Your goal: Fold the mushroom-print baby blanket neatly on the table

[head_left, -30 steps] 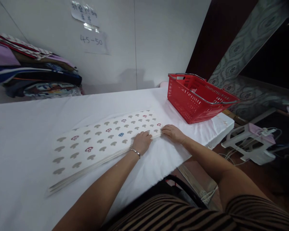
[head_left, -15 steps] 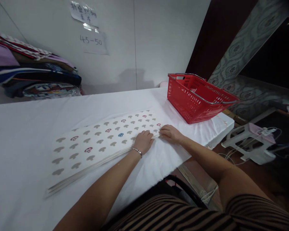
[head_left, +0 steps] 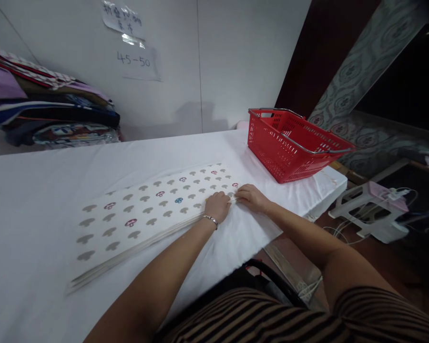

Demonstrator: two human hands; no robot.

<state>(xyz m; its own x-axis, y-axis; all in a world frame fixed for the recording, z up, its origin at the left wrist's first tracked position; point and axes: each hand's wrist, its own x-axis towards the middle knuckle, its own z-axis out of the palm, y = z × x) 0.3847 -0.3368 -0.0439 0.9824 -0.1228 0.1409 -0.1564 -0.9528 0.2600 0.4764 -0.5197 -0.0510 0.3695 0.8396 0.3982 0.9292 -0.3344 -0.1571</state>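
A long folded tablecloth (head_left: 153,209), white with grey, red and blue mushroom prints, lies slantwise on the table in several layers. My left hand (head_left: 218,206), with a bracelet at the wrist, is closed on its near edge towards the right end. Just to the right, my right hand (head_left: 252,197) pinches the right corner of the same cloth. Both hands' fingertips are partly hidden, and only a small gap separates the hands.
A red shopping basket (head_left: 289,147) with metal handles stands at the table's back right. Stacked folded fabrics (head_left: 57,112) sit at the far left by the wall. White cloth covers the table (head_left: 32,190). A white plastic stool (head_left: 372,209) with cables is beyond the right edge.
My left hand has slid slightly to the right along the near edge, closer to my right hand. The tablecloth and my right hand stay nearly in place.
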